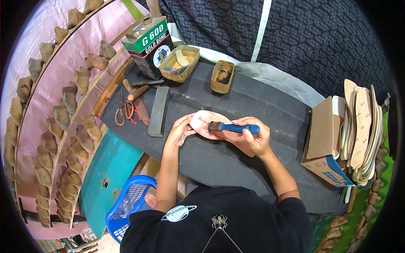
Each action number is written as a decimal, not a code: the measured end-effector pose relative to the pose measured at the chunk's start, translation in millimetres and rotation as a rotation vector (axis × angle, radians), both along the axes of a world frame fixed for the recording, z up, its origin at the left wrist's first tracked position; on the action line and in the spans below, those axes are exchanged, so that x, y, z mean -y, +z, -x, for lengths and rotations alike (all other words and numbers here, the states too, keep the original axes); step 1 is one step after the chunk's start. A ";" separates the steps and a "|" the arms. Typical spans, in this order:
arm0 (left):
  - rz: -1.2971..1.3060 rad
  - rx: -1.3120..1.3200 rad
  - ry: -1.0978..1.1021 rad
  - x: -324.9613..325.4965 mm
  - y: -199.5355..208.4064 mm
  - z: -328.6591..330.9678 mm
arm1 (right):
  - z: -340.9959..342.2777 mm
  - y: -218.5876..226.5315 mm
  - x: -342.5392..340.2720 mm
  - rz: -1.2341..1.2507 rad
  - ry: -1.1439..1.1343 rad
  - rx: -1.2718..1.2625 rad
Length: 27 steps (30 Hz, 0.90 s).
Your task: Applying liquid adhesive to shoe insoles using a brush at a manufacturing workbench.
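Note:
A pinkish insole board (201, 119) with red printed markings is held up over the dark worktable. My left hand (182, 130) grips its left, rounded end between thumb and fingers. My right hand (258, 137) is closed around a brush (236, 127) with a blue handle. The brush's dark, stained bristles lie over the insole's face, near its left half. The thumb of the right hand is at the insole's right end; whether it also grips the board is not clear.
Behind stand a glue can (149, 46), a tub of scraps (180, 63) and a small stained tub (222, 77). Left lie a grey whetstone (159, 111), scissors (121, 110) and a hammer (135, 92). A carton (322, 135) with insole boards (361, 126) stands right; a blue basket (130, 198) sits below left.

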<state>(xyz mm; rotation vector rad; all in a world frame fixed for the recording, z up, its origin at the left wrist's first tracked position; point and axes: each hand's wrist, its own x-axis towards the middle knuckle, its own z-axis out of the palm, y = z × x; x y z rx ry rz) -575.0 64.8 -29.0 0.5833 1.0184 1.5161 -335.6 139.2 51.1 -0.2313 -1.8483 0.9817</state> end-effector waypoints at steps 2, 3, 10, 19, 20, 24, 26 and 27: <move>0.008 -0.017 0.018 6.0 -5.4 1.2 | 7.5 -2.7 0.4 -0.022 0.020 0.018; 0.014 -0.034 0.034 8.0 -7.4 1.9 | 12.5 -3.6 2.9 -0.011 0.060 0.043; 0.125 -0.158 0.075 4.3 -5.3 -2.7 | 25.2 -5.9 8.2 -0.076 0.133 0.137; 0.187 -0.211 0.063 3.3 -4.8 -1.3 | -14.5 1.2 -1.5 -0.320 0.004 0.203; 0.176 -0.211 0.062 3.1 -4.6 -1.4 | -14.0 3.3 -1.8 -0.294 -0.021 0.190; 0.161 -0.214 0.058 3.2 -9.0 -0.4 | 8.6 -0.6 0.9 -0.137 0.024 0.105; 0.153 -0.201 0.051 2.5 -7.9 -2.0 | 19.2 -11.2 -1.7 -0.132 0.049 0.131; 0.146 -0.184 0.047 1.7 -7.2 -2.8 | 24.6 -15.7 -2.3 -0.115 0.056 0.144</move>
